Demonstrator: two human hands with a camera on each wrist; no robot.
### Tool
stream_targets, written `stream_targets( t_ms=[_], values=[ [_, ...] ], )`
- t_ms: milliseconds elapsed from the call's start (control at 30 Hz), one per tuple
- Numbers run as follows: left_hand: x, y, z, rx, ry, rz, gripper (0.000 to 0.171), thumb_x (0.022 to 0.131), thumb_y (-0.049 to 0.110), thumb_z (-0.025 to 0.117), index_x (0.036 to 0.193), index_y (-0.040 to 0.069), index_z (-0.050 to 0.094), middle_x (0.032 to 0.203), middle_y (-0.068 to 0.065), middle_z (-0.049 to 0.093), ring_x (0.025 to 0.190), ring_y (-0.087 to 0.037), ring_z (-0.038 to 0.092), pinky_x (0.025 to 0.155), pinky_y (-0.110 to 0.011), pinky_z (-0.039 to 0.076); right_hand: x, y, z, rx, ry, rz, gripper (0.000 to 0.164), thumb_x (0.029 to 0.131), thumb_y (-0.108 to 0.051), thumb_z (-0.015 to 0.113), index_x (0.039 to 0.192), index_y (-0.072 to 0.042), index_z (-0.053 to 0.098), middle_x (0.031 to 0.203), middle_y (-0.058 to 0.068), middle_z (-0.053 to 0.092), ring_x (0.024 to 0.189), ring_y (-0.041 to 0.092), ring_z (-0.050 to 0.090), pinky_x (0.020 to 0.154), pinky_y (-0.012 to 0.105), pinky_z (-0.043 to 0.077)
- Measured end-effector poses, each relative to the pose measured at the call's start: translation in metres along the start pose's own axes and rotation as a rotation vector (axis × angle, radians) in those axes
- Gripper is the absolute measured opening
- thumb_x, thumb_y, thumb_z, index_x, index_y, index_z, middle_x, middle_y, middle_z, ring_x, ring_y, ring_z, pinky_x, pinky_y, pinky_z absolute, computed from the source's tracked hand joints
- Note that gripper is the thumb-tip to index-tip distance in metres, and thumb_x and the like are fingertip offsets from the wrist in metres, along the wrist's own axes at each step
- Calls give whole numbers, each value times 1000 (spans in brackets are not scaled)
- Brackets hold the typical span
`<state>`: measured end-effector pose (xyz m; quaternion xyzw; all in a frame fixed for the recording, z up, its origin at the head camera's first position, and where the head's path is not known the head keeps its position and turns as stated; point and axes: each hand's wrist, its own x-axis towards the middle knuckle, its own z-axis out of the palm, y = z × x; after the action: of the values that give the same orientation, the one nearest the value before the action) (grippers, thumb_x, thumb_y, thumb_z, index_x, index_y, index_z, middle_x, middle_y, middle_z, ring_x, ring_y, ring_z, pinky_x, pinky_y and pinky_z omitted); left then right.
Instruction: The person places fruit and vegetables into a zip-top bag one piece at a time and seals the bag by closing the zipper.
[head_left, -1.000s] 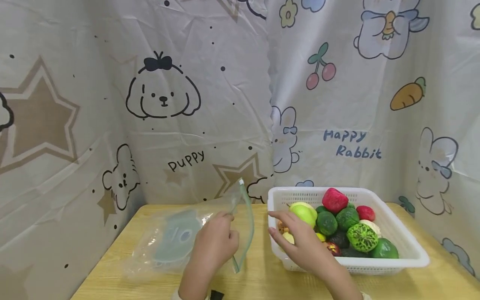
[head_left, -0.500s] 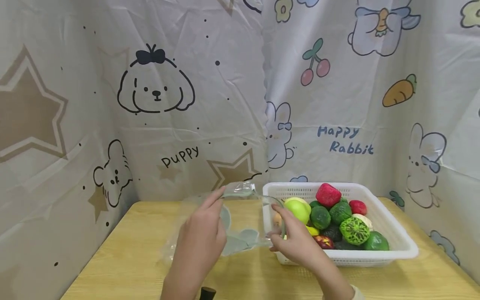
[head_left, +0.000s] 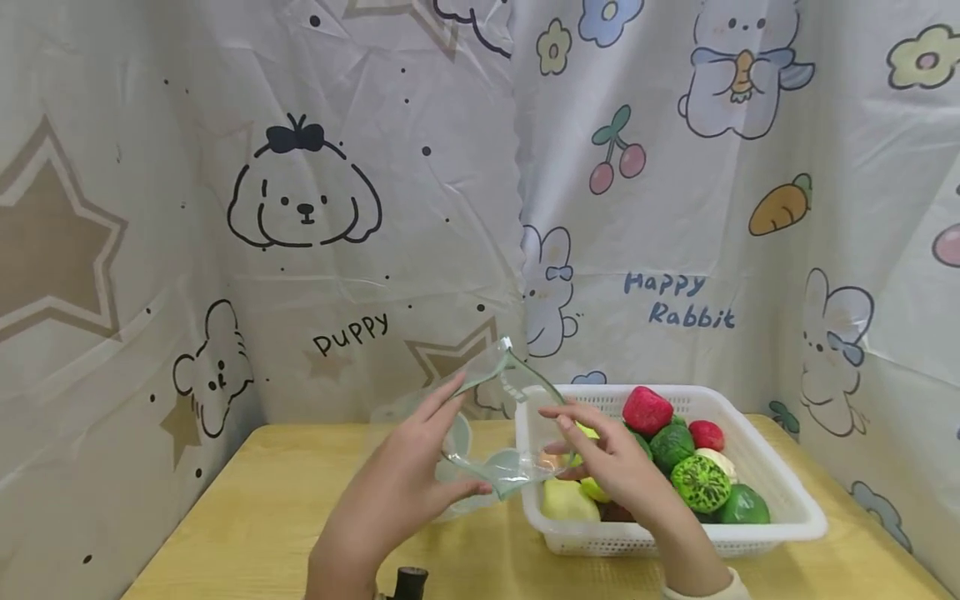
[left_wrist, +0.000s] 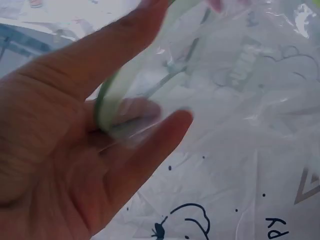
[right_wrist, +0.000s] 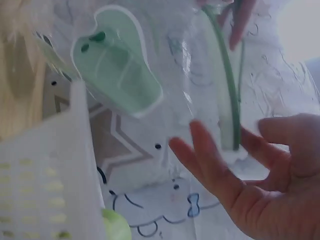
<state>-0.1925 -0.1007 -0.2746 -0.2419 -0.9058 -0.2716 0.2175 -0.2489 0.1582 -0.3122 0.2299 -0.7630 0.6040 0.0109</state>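
- A clear plastic bag with green-edged lips (head_left: pixel 504 477) is spread between 2 hands above the light wooden table (head_left: pixel 240 508), its mouth gaping.
- The left hand (head_left: pixel 401 471) has its fingers extended, thumb apart, at the mouth's left side; 1 fingertip shows through the film.
- The right hand (head_left: pixel 618 462) is loosely spread at the mouth's right side.
- Beside them, a white perforated plastic basket (head_left: pixel 795 528) holds green, red and yellow produce (head_left: pixel 701 483).
- A short black cylinder (head_left: pixel 410 582) appears near the left wrist.
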Motion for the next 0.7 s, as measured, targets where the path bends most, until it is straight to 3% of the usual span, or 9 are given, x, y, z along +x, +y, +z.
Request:
stream_targets(
  t_ms=[100,167,200,267,300,367,400,567,700],
  values=[
    [2,-2,5,52,71,-40,92,74,41,90,151,12,49,162,7,36,95,-10,67,83,-27,57,1,6,-12,-102,132,0,41,110,-30,46,136,-2,61,156,22,39,118,42,64,80,43,62],
    [3,-3,7,62,104,-47,91,73,46,88,150,14,51,161,7,39,70,-6,59,72,-25,54,3,15,-18,-271,218,13,40,109,-28,49,136,-2,59,150,22,46,120,42,63,88,48,60],
    [5,-3,8,48,106,-46,91,73,46,88,150,14,51,161,6,39,70,-5,58,72,-25,53,4,21,-20,-375,243,31,40,107,-27,52,137,-1,57,147,24,47,121,43,61,92,51,57],
    [4,-4,9,14,82,-53,94,71,43,89,151,12,50,162,5,37,81,-8,66,81,-26,56,6,37,-20,-572,239,66,44,103,-21,59,139,4,53,143,29,47,124,47,56,99,58,51],
    [3,-4,10,-10,58,-55,97,70,41,90,152,10,48,163,4,35,97,-12,69,88,-28,57,7,45,-19,-653,218,83,49,100,-18,63,140,7,50,143,32,45,125,49,54,102,62,48],
    [4,-4,9,-62,2,-54,104,68,36,92,155,8,43,166,3,28,123,-19,62,100,-32,53,9,57,-16,-743,161,90,59,95,-16,68,142,12,46,144,37,42,130,53,47,107,65,41],
    [3,-4,9,-79,-23,-47,108,66,34,93,156,6,40,167,1,26,134,-24,54,104,-34,50,10,62,-15,-751,141,98,61,94,-16,71,142,13,45,141,36,45,127,53,49,105,64,43],
    [2,-7,8,-141,-123,-25,120,65,22,95,161,5,25,170,-3,11,139,-30,47,104,-35,50,14,75,-8,-735,115,97,61,88,-17,80,135,5,48,130,23,54,105,34,59,87,52,53],
    [2,-9,5,-137,-115,-16,112,71,11,92,161,6,25,169,-2,12,141,-29,46,102,-34,52,18,78,-2,-752,141,62,57,86,-12,81,133,1,51,127,18,53,104,32,61,84,55,55]
  ],
)
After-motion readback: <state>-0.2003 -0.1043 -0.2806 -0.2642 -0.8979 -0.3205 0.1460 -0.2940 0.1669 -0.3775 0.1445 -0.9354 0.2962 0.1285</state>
